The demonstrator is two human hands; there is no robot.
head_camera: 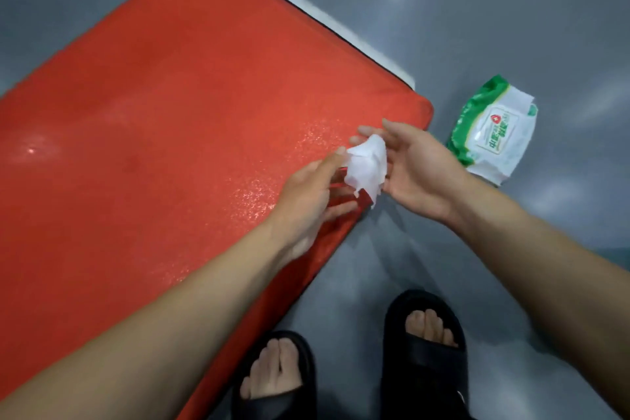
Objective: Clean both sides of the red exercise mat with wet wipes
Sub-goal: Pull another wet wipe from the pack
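Note:
The red exercise mat (163,119) lies flat on the grey floor and fills the left of the view; its near right part glistens wet. A crumpled white wet wipe (367,165) hangs above the mat's near right corner, between my two hands. My left hand (306,198) pinches the wipe's left edge between thumb and fingers. My right hand (414,169) is held flat with straight fingers, and the wipe rests against its palm and fingers. A green and white pack of wet wipes (494,129) lies on the floor just right of the mat's corner.
A white strip (317,10) shows from under the mat's far right edge. My feet in black slides (422,351) stand on the grey floor (511,10) by the mat's near edge. Bare floor spreads to the right and beyond the mat.

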